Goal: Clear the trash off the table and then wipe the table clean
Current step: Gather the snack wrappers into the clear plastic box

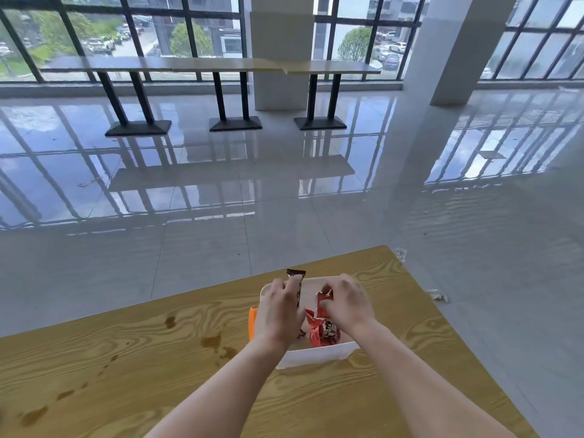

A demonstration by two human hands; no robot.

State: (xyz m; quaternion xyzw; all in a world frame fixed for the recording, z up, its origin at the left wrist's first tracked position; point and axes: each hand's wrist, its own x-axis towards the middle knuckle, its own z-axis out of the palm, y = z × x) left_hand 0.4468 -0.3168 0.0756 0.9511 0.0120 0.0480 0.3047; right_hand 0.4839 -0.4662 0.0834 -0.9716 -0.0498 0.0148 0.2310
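Near the lower centre of the frame, above the white box (316, 355) on the wooden table (420, 343), I have both hands at work. My left hand (279, 311) has its fingers curled round a long brown wrapper (296, 275) and holds it upright at its middle. My right hand (346, 303) pinches a small red wrapper (324, 303) by its upper edge. A crumpled red wrapper (324, 333) lies inside the box. I judge these wrappers to be very light, thin and slippery foil that crumples easily and cannot break, so a soft pinch on an edge or the middle is enough. Brown stains (212, 341) on the table, left of the box, wait for the wiping.
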